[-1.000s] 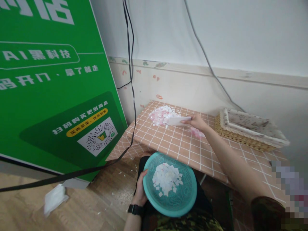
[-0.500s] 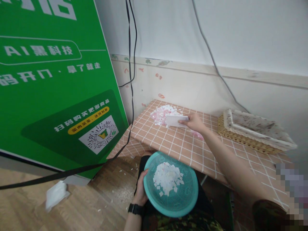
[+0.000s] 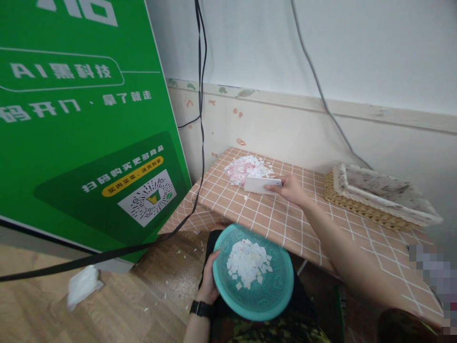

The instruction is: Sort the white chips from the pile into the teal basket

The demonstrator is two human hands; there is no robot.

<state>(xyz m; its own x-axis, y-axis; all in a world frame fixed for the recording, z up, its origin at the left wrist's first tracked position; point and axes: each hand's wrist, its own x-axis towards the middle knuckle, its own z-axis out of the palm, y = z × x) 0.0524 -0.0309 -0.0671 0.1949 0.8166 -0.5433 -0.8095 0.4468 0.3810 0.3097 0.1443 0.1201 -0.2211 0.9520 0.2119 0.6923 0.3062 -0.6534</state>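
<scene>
My left hand (image 3: 210,281) grips the left rim of a teal plastic colander (image 3: 282,290), held in front of my lap below the table edge. Inside it lies a heap of small white paper-like pieces (image 3: 248,262). Over the table, my right hand (image 3: 291,189) is closed on the right end of a flat white rectangular scraper (image 3: 259,185). Its long side stands at the near edge of a pile of white scraps (image 3: 250,164), with pinkish patches in it. One loose scrap lies on the near side of the scraper.
A checked brown cloth covers the table (image 3: 228,200). A lined wicker basket (image 3: 378,209) stands at the right by the wall. A black strap (image 3: 202,143) hangs at the left, beside a green panel (image 3: 89,143). Scraps and a white packet (image 3: 84,286) lie on the floor.
My right hand has moved the scraper slightly toward me, to the near edge of the pile. A pink patch by my right wrist no longer shows. My left hand and the colander stay put.
</scene>
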